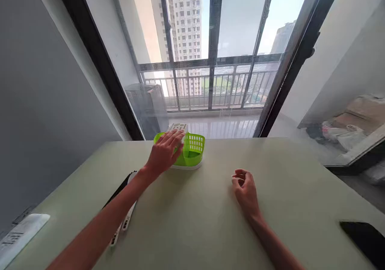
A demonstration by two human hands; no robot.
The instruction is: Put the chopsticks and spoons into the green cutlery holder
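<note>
My left hand reaches over the left part of a bright green plastic basket, its fingers stretched out and lying against a white slotted piece there. The hand hides much of that side, so I cannot tell how the white piece sits in the basket. Lattice walls form the basket, which stands on a white base. My right hand rests on the table to the right of the basket, fingers loosely curled, with a gap at the thumb and nothing visible in it. Long utensils with white patterned handles lie partly hidden under my left forearm.
The pale table ends at a glass balcony door beyond the basket. A white packet lies at the near left, and a flat black object at the near right. A grey wall stands on the left.
</note>
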